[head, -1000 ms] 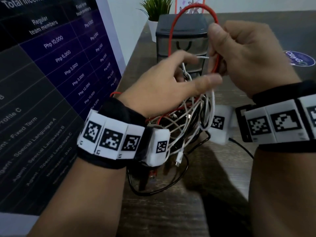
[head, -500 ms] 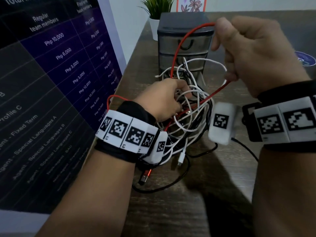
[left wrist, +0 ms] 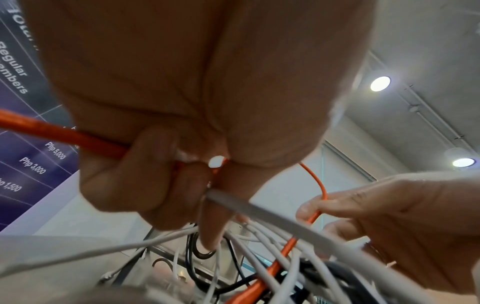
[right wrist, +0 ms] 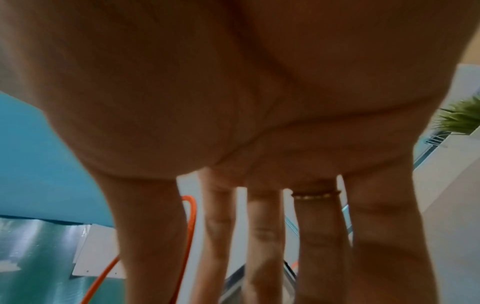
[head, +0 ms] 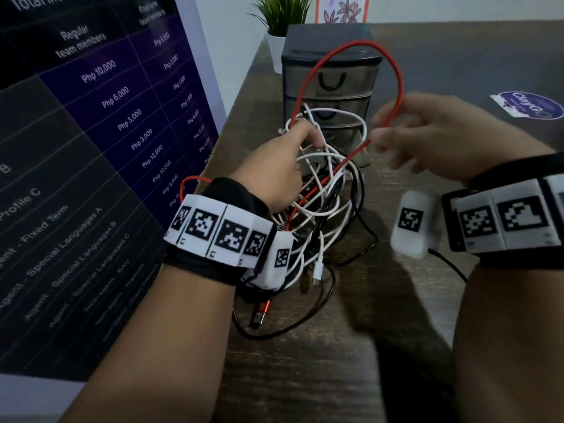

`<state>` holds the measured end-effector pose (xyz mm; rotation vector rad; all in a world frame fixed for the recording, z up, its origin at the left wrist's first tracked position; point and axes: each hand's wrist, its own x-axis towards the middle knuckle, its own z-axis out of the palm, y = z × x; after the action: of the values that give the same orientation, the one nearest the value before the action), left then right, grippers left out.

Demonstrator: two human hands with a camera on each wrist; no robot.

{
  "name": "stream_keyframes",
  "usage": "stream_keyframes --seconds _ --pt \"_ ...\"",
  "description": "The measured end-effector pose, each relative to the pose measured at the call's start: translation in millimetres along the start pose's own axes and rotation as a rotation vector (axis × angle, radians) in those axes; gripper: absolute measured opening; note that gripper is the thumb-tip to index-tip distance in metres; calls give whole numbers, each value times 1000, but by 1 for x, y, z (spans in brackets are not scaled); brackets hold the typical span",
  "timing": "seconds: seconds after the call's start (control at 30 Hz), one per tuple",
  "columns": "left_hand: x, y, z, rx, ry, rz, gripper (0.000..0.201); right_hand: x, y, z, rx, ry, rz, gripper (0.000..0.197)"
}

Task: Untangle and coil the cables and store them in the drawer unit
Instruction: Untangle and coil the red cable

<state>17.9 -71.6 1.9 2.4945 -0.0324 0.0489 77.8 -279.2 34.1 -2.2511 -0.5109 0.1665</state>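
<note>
A tangle of white, black and red cables [head: 331, 206] hangs just above the wooden table in front of the dark three-drawer unit [head: 331, 83], whose drawers are closed. My left hand [head: 280, 169] grips the top of the tangle; in the left wrist view its curled fingers [left wrist: 145, 185] close round the red cable [left wrist: 64, 133] and a white one. The red cable [head: 396, 74] arcs up over the drawer unit and down into my right hand [head: 427, 138], which is blurred. Its thumb and forefinger [left wrist: 311, 205] pinch the red cable; the other fingers [right wrist: 265, 236] hang fairly straight.
A large printed board [head: 91, 141] leans along the table's left edge. Behind the drawer unit stand a potted plant [head: 282, 22] and a framed picture [head: 341, 10]. A round sticker [head: 531, 105] lies far right. A red USB plug [head: 261, 314] and black loop [head: 290, 331] trail toward me.
My right hand has dropped from beside the drawer unit's top to the middle drawers' height, still on the red cable, whose loop now arcs above. My left hand sank and closed on the tangle.
</note>
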Motion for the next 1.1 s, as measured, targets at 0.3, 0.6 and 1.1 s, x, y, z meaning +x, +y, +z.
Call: stream_keyframes --seconds 0.3,0.6,1.1 --pt "-2 6 1 -31 -27 -30 12 1 -8 18 -6 -77 -9 19" --pt "-5 9 5 -33 -135 -55 19 0 -6 5 127 83 -33 26" --pt "-4 17 6 -78 -52 40 15 1 -16 22 139 -113 -19 20"
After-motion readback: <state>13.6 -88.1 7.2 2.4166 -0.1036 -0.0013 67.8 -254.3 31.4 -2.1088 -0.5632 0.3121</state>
